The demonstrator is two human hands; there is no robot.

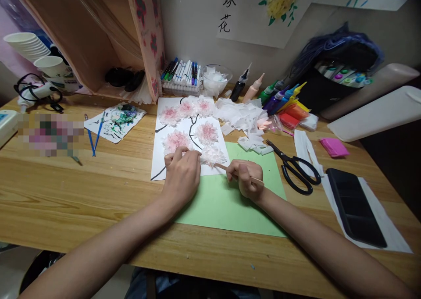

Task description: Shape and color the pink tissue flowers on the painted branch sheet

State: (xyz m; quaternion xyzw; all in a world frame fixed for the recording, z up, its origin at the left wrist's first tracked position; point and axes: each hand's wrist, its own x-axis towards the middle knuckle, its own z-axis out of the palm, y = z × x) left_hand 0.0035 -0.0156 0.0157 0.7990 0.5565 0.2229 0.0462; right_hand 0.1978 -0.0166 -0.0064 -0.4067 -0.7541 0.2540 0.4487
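A white sheet (158,161) with black painted branches and several pink tissue flowers lies on the wooden table. My left hand (181,172) rests on its lower edge, fingertips touching a pale tissue flower (213,156). My right hand (247,179) holds a thin wooden stick (221,167), its tip pointing at that same flower. Both hands lie over a green paper sheet (226,207).
Black scissors (294,167) lie right of the green sheet, a black phone (355,207) further right. Tissue scraps (241,115), paint bottles (279,95), a marker box (182,77), a paint-smeared paper (115,121) with blue brushes (94,137), and stacked paper cups (29,44) ring the table.
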